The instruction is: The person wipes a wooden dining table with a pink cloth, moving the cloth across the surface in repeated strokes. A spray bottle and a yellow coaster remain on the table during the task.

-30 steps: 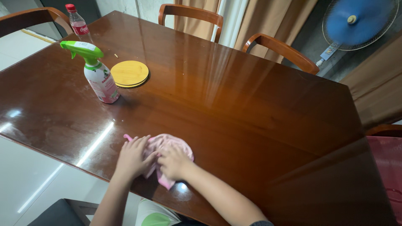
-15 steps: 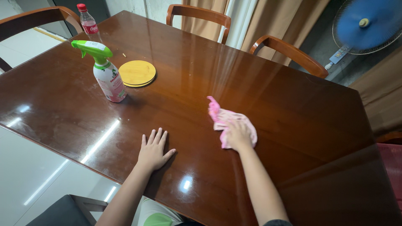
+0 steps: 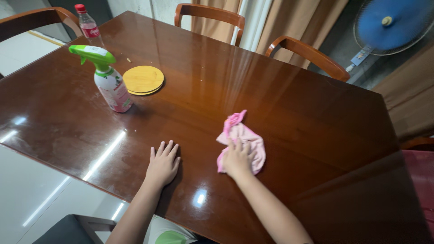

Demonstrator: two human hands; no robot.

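Observation:
A pink cloth lies crumpled on the glossy dark brown table, near its front edge. My right hand presses flat on the cloth's near end, fingers spread over it. My left hand rests palm down on the bare wood to the left of the cloth, fingers apart, holding nothing. A spray bottle with a green trigger head and a pink and white body stands further left. Beside it lies a round yellow wooden coaster.
A plastic drink bottle with a red cap stands at the far left corner. Wooden chairs line the far side and the left end. A blue fan stands at the back right. A dark stool is below the front edge.
My right hand slid the pink cloth from in front of me out to the right, then drew it back a little toward me. My left hand let go of the cloth and lies flat.

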